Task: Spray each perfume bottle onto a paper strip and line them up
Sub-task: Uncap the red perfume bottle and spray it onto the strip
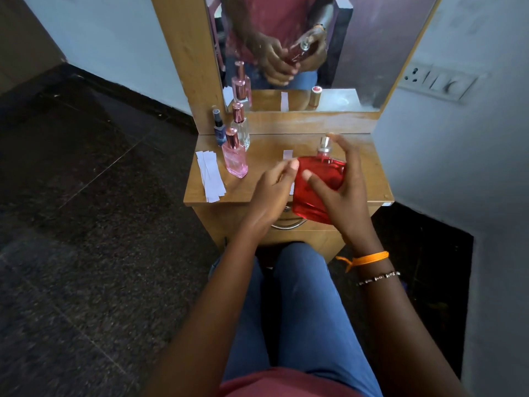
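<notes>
My right hand (340,193) holds a large red perfume bottle (317,187) above the front of the wooden dressing table (257,147), with a fingertip over its silver spray nozzle. My left hand (272,193) touches the bottle's left edge, and a paper strip (287,155) lies just behind it, mostly hidden. At the table's left stand a pink bottle (234,159), a clear bottle with a rose cap (240,127) and a small dark blue bottle (219,130). A stack of white paper strips (210,176) lies beside them.
A mirror (300,53) rises behind the table and reflects the hands and bottles. A wall with a switch panel (438,81) is close on the right. A drawer handle (286,224) sits under the tabletop. My legs are in front of the table.
</notes>
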`<state>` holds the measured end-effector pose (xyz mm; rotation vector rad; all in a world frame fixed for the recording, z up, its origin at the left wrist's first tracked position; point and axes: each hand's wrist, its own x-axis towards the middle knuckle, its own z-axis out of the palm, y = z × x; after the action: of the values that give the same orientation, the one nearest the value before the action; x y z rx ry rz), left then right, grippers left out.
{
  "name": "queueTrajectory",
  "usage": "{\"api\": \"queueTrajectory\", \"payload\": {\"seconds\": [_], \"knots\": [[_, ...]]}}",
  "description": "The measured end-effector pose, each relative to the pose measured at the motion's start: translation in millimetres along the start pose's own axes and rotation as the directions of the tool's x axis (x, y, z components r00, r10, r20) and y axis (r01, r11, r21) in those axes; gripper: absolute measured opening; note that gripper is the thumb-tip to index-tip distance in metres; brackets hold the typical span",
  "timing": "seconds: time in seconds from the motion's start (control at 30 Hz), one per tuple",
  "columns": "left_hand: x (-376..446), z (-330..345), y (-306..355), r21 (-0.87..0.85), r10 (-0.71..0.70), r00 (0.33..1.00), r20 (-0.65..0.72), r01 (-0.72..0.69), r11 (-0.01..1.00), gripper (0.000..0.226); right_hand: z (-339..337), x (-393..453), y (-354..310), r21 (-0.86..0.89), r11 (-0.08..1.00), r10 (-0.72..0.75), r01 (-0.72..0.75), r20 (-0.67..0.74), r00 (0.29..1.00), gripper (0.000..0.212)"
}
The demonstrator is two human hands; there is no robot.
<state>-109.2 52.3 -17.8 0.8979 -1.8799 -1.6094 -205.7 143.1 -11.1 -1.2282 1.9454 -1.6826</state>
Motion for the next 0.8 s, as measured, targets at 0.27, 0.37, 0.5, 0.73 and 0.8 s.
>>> {"api": "queueTrajectory", "payload": {"seconds": [0.27, 0.37, 0.5, 0.73, 0.8], "knots": [[-10.6, -3.6, -0.2, -0.148, 0.09, 0.996, -0.028, -0.093, 0.985, 0.03, 5.8, 17.2, 0.2, 0.082, 0.996, 0.032, -0.022, -0.122, 0.992, 0.03], [-12.0, -11.8, -3.0, -0.076, 0.085, 0.996, -0.03, -0.087, 0.993, 0.032, 0.0, 24.1, 16.8, -0.086, 0.995, 0.035, -0.054, -0.205, 0.978, 0.035], [-17.0, -15.8, -3.1, -0.064, 0.093, 0.995, -0.024, -0.094, 0.994, 0.034, -6.6, 36.1, 33.5, -0.341, 0.938, 0.065, -0.067, -0.019, 0.998, 0.037], [-18.1, -19.6, -5.7, -0.071, 0.1, 0.994, -0.041, -0.102, 0.992, 0.036, -21.7, 51.9, 4.3, -0.046, 0.999, -0.001, -0.002, -0.065, 0.998, 0.022], [-17.8, -20.7, -7.1, -0.07, 0.1, 0.994, -0.046, -0.104, 0.992, 0.036, -29.3, 56.2, -12.8, 0.172, 0.984, -0.049, 0.048, 0.0, 0.999, 0.024]]}}
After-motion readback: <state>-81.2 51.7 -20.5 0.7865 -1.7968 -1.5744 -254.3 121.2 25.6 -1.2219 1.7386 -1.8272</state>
